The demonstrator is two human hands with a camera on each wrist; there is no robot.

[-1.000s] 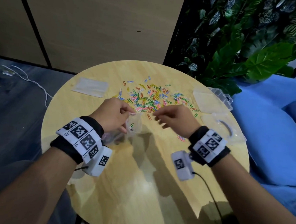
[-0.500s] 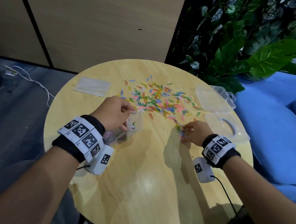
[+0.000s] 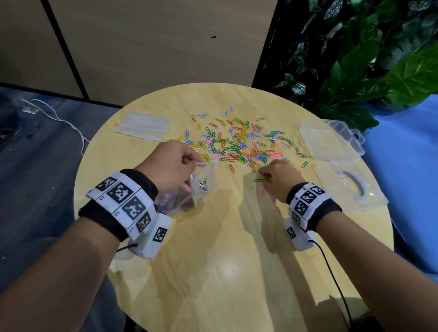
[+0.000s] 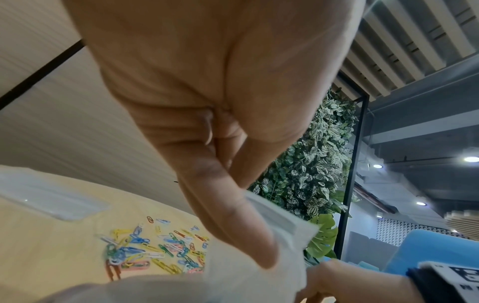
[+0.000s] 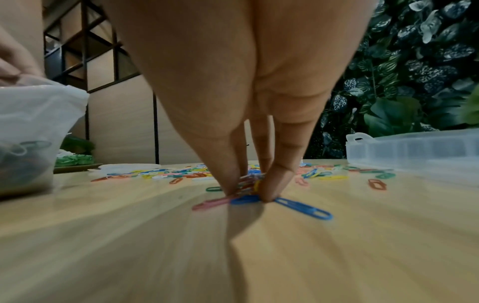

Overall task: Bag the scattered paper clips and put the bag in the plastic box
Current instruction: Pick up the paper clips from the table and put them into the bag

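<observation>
Right hand (image 3: 278, 180) has slid leftward, pinching paper clips (image 5: 249, 185).

Black wristbands (image 3: 101, 218) carry white marker-printed blocks (image 3: 125, 199), small cabled white cameras (image 3: 153, 238) beneath

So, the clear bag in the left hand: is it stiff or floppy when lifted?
Probably floppy: the bag sags and creases below where the left hand pinches its rim. It likely stays light, as few paper clips show inside. The mouth may fall shut if released.
</observation>
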